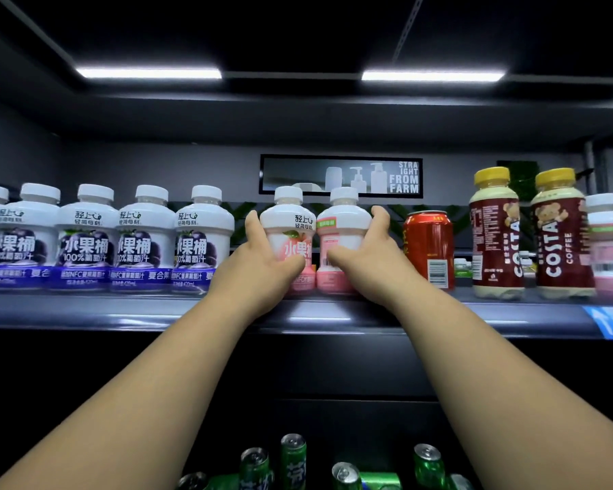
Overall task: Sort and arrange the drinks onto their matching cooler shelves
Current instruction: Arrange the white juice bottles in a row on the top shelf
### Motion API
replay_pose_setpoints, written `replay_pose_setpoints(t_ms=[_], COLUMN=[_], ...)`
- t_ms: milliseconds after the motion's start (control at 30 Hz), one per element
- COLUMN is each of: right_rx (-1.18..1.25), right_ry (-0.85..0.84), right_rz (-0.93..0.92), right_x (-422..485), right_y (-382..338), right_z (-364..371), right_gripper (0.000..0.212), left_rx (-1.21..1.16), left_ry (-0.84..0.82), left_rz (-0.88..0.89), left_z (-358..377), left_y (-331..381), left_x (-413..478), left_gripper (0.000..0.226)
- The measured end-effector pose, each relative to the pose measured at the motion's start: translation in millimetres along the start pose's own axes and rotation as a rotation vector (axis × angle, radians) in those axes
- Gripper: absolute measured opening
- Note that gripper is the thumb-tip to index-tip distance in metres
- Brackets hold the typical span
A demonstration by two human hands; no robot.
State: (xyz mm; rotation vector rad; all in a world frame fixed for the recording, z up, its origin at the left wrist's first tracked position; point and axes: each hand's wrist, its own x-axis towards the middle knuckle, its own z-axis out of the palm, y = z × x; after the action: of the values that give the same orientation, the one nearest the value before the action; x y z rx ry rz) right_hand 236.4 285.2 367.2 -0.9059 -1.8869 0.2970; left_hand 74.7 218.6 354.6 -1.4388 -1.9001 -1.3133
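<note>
Two pink peach juice bottles stand upright, side by side, in the middle of the top shelf (156, 313). My left hand (259, 258) grips the left pink bottle (291, 221), thumb across its front and fingers round its left side. My right hand (363, 252) grips the right pink bottle (342, 221) the same way from its right side. Their labels face different ways: the left one shows its front, the right one its barcode.
Several purple grape juice bottles (85, 238) line the shelf to the left. To the right stand a red can (429, 247), two Costa coffee bottles (560, 235) and another pink bottle (609, 242). Green cans (292, 457) sit on the shelf below.
</note>
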Motion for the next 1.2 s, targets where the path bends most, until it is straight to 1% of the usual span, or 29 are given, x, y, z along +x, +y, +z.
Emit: replay_pose_setpoints(t_ms=[100,167,267,333,400,467,533,600,667,733,833,967,1067,1200], right_rx=[-0.017,-0.046,-0.009,-0.003,-0.018,-0.018,-0.002,-0.012,-0.038,-0.037,-0.057,-0.051,-0.017,0.015], right_ry=[0.005,0.020,-0.029,-0.029,-0.007,-0.006,-0.007,0.018,0.038,0.022,-0.008,-0.012,0.001,0.076], right_rz=[-0.022,-0.030,-0.039,-0.047,-0.054,-0.060,-0.058,-0.063,-0.068,-0.060,-0.077,-0.083,-0.083,-0.105], right_x=[-2,-4,-6,-6,-6,-6,-6,-7,-7,-7,-7,-5,-3,-7], right_y=[2,2,3,5,6,7,7,8,9,8,7,9,11,13], right_z=[-3,-5,-6,-7,-7,-7,-7,-7,-6,-6,-6,-4,-4,-3], right_gripper=[0.109,0.110,0.102,0.105,0.106,0.096,0.093,0.097,0.094,0.088,0.091,0.091,0.091,0.103], left_rx=[0.035,0.018,-0.008,-0.021,-0.006,0.011,0.016,0.032,0.043,0.036,0.040,0.120,0.068,-0.038], left_ry=[0.015,0.041,0.034,0.026,0.030,0.034,0.039,0.053,0.064,0.067,0.066,0.021,0.009,0.010], left_rz=[0.023,0.014,-0.009,-0.010,-0.009,0.005,0.021,0.031,0.037,0.035,0.027,0.031,0.045,0.060], left_z=[2,0,-3,-4,-4,-3,-3,-2,-1,0,1,5,4,-1], left_y=[1,2,3,2,1,0,3,5,5,3,1,1,-1,-3], left_x=[-1,-3,-4,-5,-5,-5,-6,-7,-8,-7,-6,-4,-3,-4], left_gripper=[0.115,0.119,0.117,0.112,0.104,0.093,0.086,0.087,0.087,0.087,0.081,0.100,0.097,0.096])
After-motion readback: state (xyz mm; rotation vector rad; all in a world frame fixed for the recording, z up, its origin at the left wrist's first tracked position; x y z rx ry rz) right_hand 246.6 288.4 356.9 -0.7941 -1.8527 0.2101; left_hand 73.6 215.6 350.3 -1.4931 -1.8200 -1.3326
